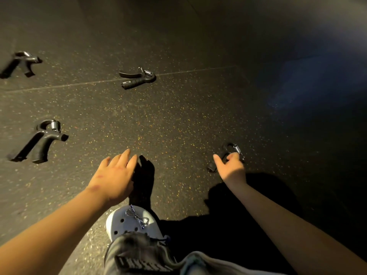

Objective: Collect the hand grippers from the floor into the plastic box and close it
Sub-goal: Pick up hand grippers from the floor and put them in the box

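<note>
1. Gripping a hand gripper [232,150] in the curled right hand [231,168], probably still touching the floor [178,116] (dark there).
2. Holding the left hand [114,175] open and empty, fingers straight.
3. Farther out, spotting the near-left gripper [38,141], middle gripper [137,78] and far-left gripper [19,63].

Three hand grippers [45,136] left, ahead; fourth gripper [236,149] right.

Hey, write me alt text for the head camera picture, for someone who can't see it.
The person's right hand curls its fingers round a black spring hand gripper on the dark speckled rubber floor; the left hand is open. Three more black hand grippers lie ahead and to the left.
</note>
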